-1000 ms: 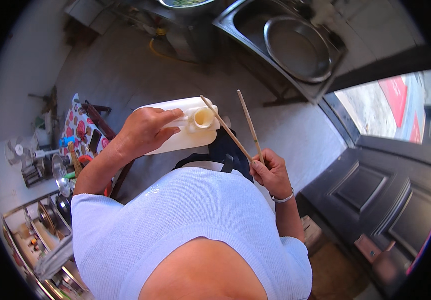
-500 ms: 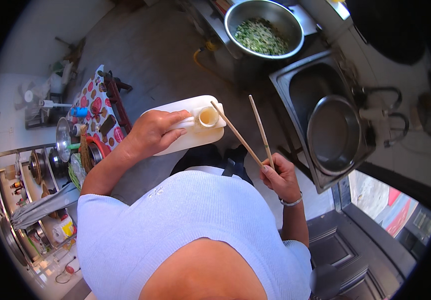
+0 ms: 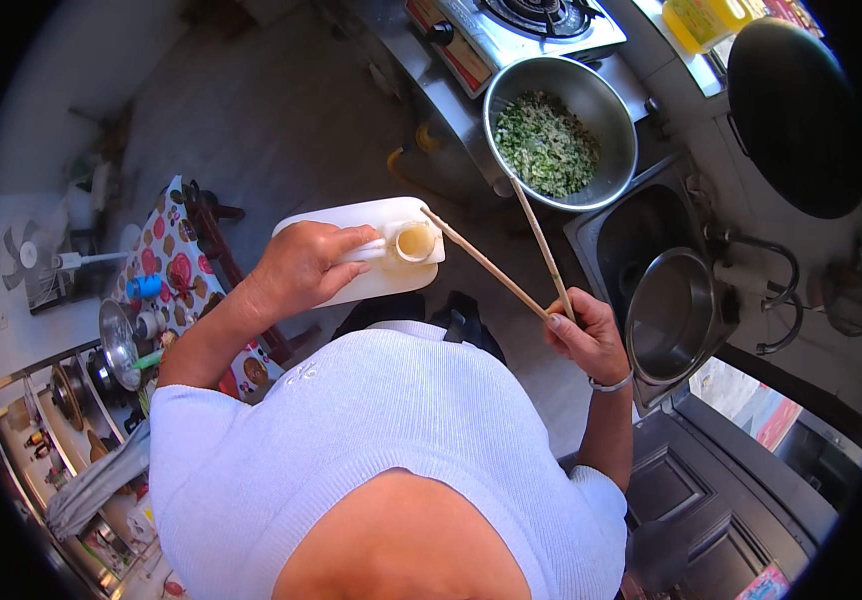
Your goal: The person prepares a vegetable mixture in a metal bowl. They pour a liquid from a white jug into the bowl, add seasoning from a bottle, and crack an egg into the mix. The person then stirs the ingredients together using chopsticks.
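Note:
My left hand (image 3: 306, 262) is wrapped round the handle of a white plastic jug (image 3: 391, 212), held in front of my body. The jug's round mouth is uncapped and faces up. A pair of wooden chopsticks (image 3: 491, 265) is gripped in my right hand (image 3: 591, 335), their tips spread apart. One tip is near the jug's mouth; the other points toward a large metal bowl (image 3: 627, 120). Chopped green and pale filling (image 3: 548, 145) covers the bottom of that bowl.
Beyond the bowl is a gas stove (image 3: 551, 22). A metal sink (image 3: 591, 235) with a steel basin (image 3: 641, 335) lies to the right, by two taps (image 3: 786, 255). A black wok (image 3: 801, 115) is at far right. A patterned table (image 3: 166, 240) and shelves (image 3: 46, 420) stand left.
The view has shifted, bringing the stove in and the bowl lower and farther right. My right hand with the chopsticks has moved slightly right and forward. The jug remains in my left hand.

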The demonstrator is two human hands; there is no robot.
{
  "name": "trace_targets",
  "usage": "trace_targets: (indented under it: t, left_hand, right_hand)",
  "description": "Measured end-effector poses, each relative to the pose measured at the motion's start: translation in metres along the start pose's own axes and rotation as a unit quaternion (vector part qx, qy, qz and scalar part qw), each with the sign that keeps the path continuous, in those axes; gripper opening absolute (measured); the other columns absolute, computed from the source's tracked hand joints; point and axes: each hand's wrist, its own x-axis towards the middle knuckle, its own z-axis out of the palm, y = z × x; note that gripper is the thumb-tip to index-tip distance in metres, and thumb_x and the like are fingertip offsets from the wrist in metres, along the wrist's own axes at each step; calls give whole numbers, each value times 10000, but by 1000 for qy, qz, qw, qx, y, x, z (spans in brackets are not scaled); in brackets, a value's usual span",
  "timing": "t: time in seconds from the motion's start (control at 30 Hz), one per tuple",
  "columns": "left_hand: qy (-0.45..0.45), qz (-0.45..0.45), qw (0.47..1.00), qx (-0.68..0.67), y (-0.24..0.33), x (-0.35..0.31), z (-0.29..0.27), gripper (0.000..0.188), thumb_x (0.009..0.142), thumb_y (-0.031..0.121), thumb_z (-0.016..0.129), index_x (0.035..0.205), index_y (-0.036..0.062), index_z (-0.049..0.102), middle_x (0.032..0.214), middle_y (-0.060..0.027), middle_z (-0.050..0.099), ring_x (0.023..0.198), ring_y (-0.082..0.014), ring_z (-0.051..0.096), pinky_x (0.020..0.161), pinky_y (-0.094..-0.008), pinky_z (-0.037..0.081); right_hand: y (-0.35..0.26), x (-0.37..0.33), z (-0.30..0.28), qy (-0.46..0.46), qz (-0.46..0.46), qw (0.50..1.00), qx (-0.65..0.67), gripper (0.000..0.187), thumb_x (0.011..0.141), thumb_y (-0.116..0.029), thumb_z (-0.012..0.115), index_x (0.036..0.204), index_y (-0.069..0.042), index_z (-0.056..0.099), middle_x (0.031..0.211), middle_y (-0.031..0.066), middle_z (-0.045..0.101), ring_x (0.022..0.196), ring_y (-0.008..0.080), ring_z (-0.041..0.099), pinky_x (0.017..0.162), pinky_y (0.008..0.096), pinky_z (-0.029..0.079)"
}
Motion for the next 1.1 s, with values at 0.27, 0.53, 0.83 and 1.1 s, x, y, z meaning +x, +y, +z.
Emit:
trace_targets:
  t: [0.27, 0.53, 0.83, 1.1]
  left_hand:
    - [-13, 9, 998, 65, -35, 22, -35, 349, 784, 126, 710, 1122, 50, 669, 788, -169, 674, 695, -308, 656, 663, -367, 526]
    - [-82, -10, 991, 106, -36, 54, -39, 343, 813, 153, 681, 1147, 89, 640, 758, -120, 661, 706, -288, 655, 650, -386, 519]
    - [-92, 12, 992, 87, -42, 66, -14, 349, 836, 203, 666, 1169, 98, 659, 685, -120, 623, 638, -290, 633, 610, -404, 519]
    - [-122, 16, 985, 121, -42, 75, -5, 400, 855, 242, 648, 1221, 82, 628, 633, -125, 588, 601, -288, 620, 564, -413, 510]
  right_hand:
    - [-82, 35, -2, 20, -93, 953, -289, 134, 833, 15, 658, 780, -3, 536, 590, 82, 500, 504, 158, 521, 492, 278, 394]
    - [-174, 91, 4, -47, -95, 811, -575, 160, 839, -88, 648, 781, -26, 512, 678, 150, 559, 602, 341, 578, 537, 411, 448]
    - [-196, 127, 27, -117, -116, 646, -745, 71, 811, -80, 641, 862, -58, 597, 680, 79, 611, 631, 250, 647, 555, 359, 530]
    - [-210, 142, 38, -171, -68, 619, -764, 85, 835, -71, 645, 916, -59, 622, 646, 85, 618, 618, 220, 667, 543, 335, 542]
